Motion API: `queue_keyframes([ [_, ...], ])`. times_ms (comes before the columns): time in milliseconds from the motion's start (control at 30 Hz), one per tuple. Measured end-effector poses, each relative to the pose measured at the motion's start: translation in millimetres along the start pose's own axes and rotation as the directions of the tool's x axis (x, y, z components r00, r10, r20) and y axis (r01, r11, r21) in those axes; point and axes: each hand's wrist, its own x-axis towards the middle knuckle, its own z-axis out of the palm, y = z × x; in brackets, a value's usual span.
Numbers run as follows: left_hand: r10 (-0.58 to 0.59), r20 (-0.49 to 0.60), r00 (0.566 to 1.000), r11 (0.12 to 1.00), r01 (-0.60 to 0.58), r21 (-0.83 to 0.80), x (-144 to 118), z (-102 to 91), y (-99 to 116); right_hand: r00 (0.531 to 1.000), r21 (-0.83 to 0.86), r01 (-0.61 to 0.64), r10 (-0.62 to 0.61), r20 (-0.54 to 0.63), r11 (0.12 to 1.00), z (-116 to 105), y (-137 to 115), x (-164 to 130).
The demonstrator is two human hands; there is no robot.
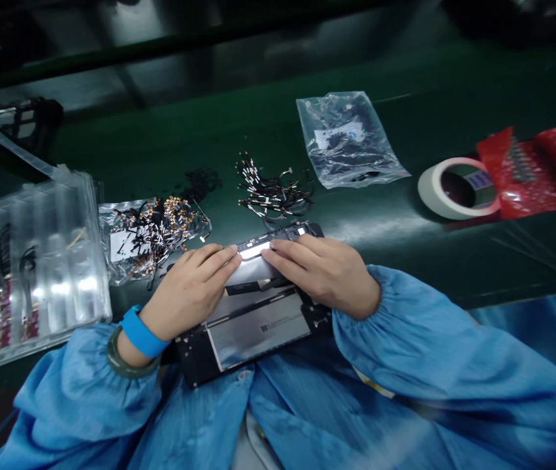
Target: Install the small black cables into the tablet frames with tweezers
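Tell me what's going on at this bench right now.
A person in blue sleeves presses both hands onto a flat black electronic panel with a silver back lying on the green work surface. The left hand and right hand meet fingertip to fingertip near the panel's far edge. Beyond them lie loose small black cables, a clear plastic bag of parts and a roll of pale tape. A clear plastic tray sits to the left.

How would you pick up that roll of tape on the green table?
The roll of tape lies flat on the green table with its open hole facing up. Probably best from straight above: one finger into the hole, thumb on the outer wall at its near-left rim, since red bags crowd its right side. The thin ring suits a pinch grip.
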Motion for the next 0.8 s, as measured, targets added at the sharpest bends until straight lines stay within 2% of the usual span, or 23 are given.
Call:
queue_keyframes([
  [333,0.008,0.029,1.000,0.999,-0.009,0.041,1,-2.9,1,0.999,0.004,0.023,-0.023,-0.043,1.000,-1,1,0],
  [600,0.006,0.032,0.999,1.000,-0.006,0.012,0,-2.0,-1,0.999,-0.006,0.017,-0.017,-0.031,1.000,-2,2,-3],
  [667,0.002,0.015,1.000,0.999,-0.001,-0.046,0,-3.2,-5,0.998,0.019,-0.039,0.040,-0.049,0.999,-7,5,-10],
  [733,-0.015,0.001,1.000,0.989,0.015,-0.148,1,-4.9,-10,0.984,0.088,-0.157,0.164,-0.072,0.984,-14,5,-19],
  [800,-0.077,0.012,0.997,0.972,0.078,-0.221,4,-5.4,-15,0.933,0.178,-0.334,0.352,-0.075,0.925,-20,3,-30],
])
